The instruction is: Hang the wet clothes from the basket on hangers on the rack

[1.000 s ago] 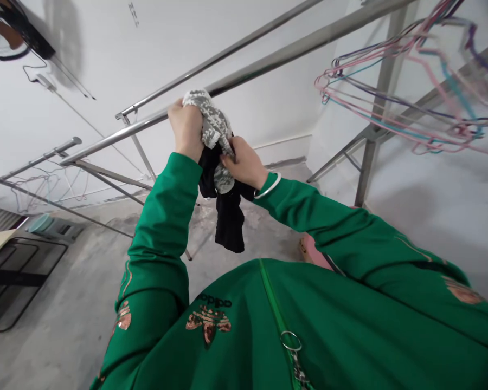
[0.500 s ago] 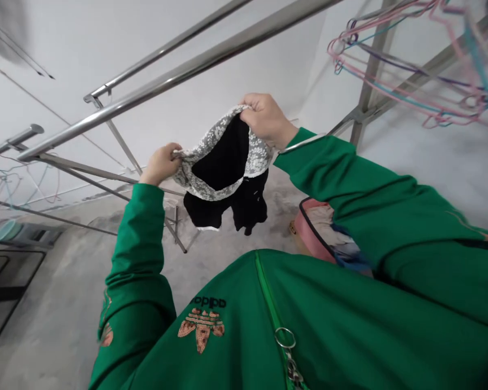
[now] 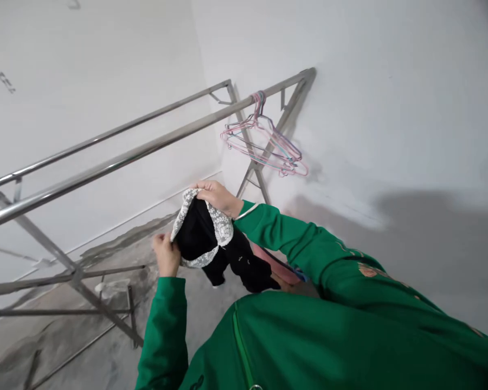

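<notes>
1 head-worn camera looked forward and down, over the near green jacket [image 3: 301, 336], toward the far left wall [image 3: 126, 49].

The pants [image 3: 252, 273] are showing black, with 2 white marks [image 3: 240, 259]; a white floral pattern is covering their grey band [image 3: 223, 228]. The jacket [image 3: 301, 330] is showing green, with copper on 1 sleeve [image 3: 301, 230]. The hangers [image 3: 283, 154] are mixing pink, purple and teal. The rack [image 3: 117, 162] is showing grey, the wall [image 3: 390, 97] white.

We are standing in a laundry-drying corner: wire hangers [image 3: 283, 149] are hanging from the metal drying rack [image 3: 162, 142], white walls [image 3: 370, 108] are meeting behind it, grey floor [image 3: 106, 368] is showing beneath it.
</notes>
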Demonstrator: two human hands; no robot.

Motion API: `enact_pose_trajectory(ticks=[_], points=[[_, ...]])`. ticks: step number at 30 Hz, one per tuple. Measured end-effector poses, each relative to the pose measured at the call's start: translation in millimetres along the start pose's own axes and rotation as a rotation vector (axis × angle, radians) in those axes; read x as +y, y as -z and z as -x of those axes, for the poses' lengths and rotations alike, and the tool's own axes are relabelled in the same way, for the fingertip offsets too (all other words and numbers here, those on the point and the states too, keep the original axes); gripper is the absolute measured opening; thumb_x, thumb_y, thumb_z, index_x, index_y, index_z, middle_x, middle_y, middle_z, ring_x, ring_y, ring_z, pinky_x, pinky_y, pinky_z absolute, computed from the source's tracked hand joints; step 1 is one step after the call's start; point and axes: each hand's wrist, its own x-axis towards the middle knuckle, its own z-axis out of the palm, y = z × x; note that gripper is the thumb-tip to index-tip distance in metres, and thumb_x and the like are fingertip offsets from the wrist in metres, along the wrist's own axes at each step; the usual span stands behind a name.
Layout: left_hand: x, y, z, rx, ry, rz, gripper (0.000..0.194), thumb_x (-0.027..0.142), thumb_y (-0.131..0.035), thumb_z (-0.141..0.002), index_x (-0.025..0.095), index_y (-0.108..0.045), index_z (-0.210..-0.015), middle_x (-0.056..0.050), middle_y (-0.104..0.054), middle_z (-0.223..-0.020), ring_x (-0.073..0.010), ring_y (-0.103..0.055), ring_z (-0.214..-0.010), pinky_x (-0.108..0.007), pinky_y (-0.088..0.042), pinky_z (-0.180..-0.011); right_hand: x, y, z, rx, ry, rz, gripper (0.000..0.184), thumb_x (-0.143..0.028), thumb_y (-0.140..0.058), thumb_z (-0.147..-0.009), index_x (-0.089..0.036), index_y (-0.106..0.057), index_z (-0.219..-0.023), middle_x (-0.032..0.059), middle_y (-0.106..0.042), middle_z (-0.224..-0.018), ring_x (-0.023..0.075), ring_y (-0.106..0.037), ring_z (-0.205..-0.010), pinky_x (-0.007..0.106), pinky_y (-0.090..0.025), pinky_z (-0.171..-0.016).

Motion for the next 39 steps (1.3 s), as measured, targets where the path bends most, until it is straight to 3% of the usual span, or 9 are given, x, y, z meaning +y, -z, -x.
enact_pose_trajectory(ticks=[3, 9, 13, 17, 23, 27, 31, 34, 39], points=[[-6.4, 13.4, -2.6, -0.023, 0.106, 0.026, 0.028, 0.021, -0.050, -0.079, 0.018, -0.069, -0.099, -0.012, -0.059, -0.091, -0.0307, -0.057, -0.104, -0.046, -0.047, -0.092, 18.2, 38.1, 9.0, 0.055, -0.041, 0.178, 0.015, -0.016, -0.053, -0.071, -0.014, -0.063, -0.082, -0.0017, -0.065, -0.072, 0.0112, -0.059, -0.075, 0.020, -0.045, -0.073], [24.4, -3.2, 6.9, -0.099, 0.453, 0.804, 0.040, 0.034, -0.052, -0.068, 0.014, -0.065, -0.099, -0.003, -0.068, -0.074, -0.0214, -0.064, -0.077, -0.034, -0.051, -0.077, 41.9, 99.5, 14.6, -0.090, -0.203, 0.847, 0.028, -0.005, -0.041, -0.074, -0.009, -0.062, -0.093, 0.0049, -0.065, -0.087, 0.0113, -0.057, -0.077, 0.022, -0.044, -0.075], [53.5, -3.0, 7.1, -0.075, 0.286, 0.411, 0.028, 0.034, -0.053, -0.068, 0.016, -0.067, -0.085, -0.003, -0.067, -0.071, -0.0187, -0.062, -0.071, -0.028, -0.047, -0.069, 26.0, 125.2, 20.0, -0.258, -0.244, 0.911, 0.020, -0.003, -0.053, -0.069, -0.010, -0.065, -0.084, 0.0035, -0.066, -0.077, 0.0110, -0.054, -0.069, 0.022, -0.043, -0.069], [64.9, -5.3, 12.1, -0.069, 0.167, 0.076, 0.022, 0.031, -0.051, -0.072, 0.019, -0.066, -0.082, -0.004, -0.067, -0.072, -0.0192, -0.062, -0.071, -0.027, -0.043, -0.066, -30.8, 157.7, 33.0, -0.418, -0.193, 0.912, 0.014, -0.014, -0.056, -0.079, -0.012, -0.065, -0.090, 0.0029, -0.067, -0.075, 0.0100, -0.059, -0.064, 0.021, -0.045, -0.064], [66.3, -23.0, 27.9, -0.035, 0.183, -0.063, 0.017, 0.031, -0.052, -0.078, 0.020, -0.064, -0.083, -0.007, -0.069, -0.080, -0.0219, -0.065, -0.080, -0.027, -0.043, -0.069, -121.0, 247.4, 27.7, 0.488, 0.118, 1.192, 0.018, -0.022, -0.051, -0.087, -0.012, -0.063, -0.095, 0.0050, -0.065, -0.076, 0.0134, -0.060, -0.067, 0.027, -0.048, -0.068], [71.1, -25.9, 29.7, -0.054, 0.255, -0.077, 0.018, 0.029, -0.053, -0.078, 0.021, -0.065, -0.089, -0.007, -0.071, -0.083, -0.0225, -0.066, -0.081, -0.027, -0.043, -0.068, -107.8, 294.5, 10.1, 0.567, -0.082, 1.392, 0.027, -0.028, -0.062, -0.080, -0.011, -0.063, -0.101, 0.0103, -0.066, -0.090, 0.0201, -0.061, -0.079, 0.035, -0.049, -0.077], [74.3, -23.9, 32.7, -0.082, 0.285, -0.052, 0.016, 0.028, -0.053, -0.077, 0.021, -0.065, -0.086, -0.006, -0.070, -0.079, -0.0215, -0.066, -0.078, -0.027, -0.043, -0.069, -79.9, 301.9, 7.9, 0.543, 0.074, 1.559, 0.046, -0.033, -0.068, -0.075, -0.009, -0.059, -0.113, 0.0168, -0.058, -0.112, 0.0252, -0.058, -0.094, 0.038, -0.046, -0.085], [75.0, -23.7, 37.2, -0.096, 0.290, -0.018, 0.014, 0.030, -0.053, -0.077, 0.021, -0.063, -0.079, -0.005, -0.068, -0.075, -0.0208, -0.065, -0.077, -0.026, -0.043, -0.069, -76.1, 290.8, 12.1, 0.491, 0.195, 1.759, 0.033, -0.038, -0.061, -0.081, -0.012, -0.064, -0.101, 0.0161, -0.057, -0.110, 0.0296, -0.051, -0.105, 0.041, -0.040, -0.090], [76.7, -27.4, 43.1, -0.087, 0.288, 0.006, 0.014, 0.030, -0.053, -0.075, 0.022, -0.063, -0.078, -0.003, -0.068, -0.073, -0.0194, -0.065, -0.074, -0.024, -0.043, -0.065, -79.9, 268.3, 12.7, 0.289, 0.009, 2.005, 0.035, -0.040, -0.045, -0.091, -0.014, -0.067, -0.087, 0.0142, -0.061, -0.097, 0.0287, -0.051, -0.098, 0.038, -0.034, -0.081]])
